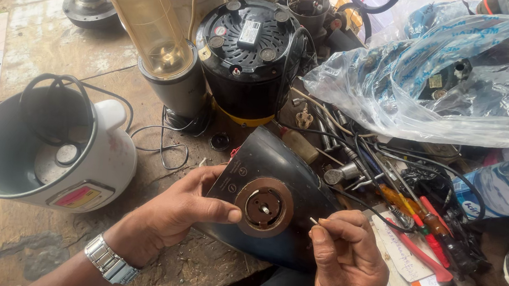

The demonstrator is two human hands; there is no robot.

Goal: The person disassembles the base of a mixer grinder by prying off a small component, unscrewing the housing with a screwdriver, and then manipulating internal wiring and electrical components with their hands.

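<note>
Head view looks down on a dark, glossy mixer base [273, 207] lying tilted at the near edge of the bench [58, 49], its wide face turned up toward the camera. Its shell is black and roughly triangular, narrowing to a point at the top. Set in the middle of that face is a round brownish coupling ring [264, 207] with a small metal shaft at its centre, and two small round marks sit on the shell just left of the ring. The left hand [182, 211], a metal watch [107, 261] on its wrist, steadies the base from the left, its grip closed on the shell with the thumb pressed flat beside the ring. The right hand [343, 257] has its grip pinched on a thin pin-like tool [315, 220], whose tip sits just right of the ring.

Worn, stained wood makes up the bench, crowded with repair clutter. A white rice cooker [49, 148] with a grey inner pot stands at the left, a black cord looped over its rim. Behind the base stand a yellowish clear jar [148, 21] on a grey motor unit and a black round motor housing [247, 55]. At the right lie a crumpled plastic bag [447, 81] and red-handled screwdrivers [426, 234] among tangled wires. Tiled pavement shows past the bench at far left
</note>
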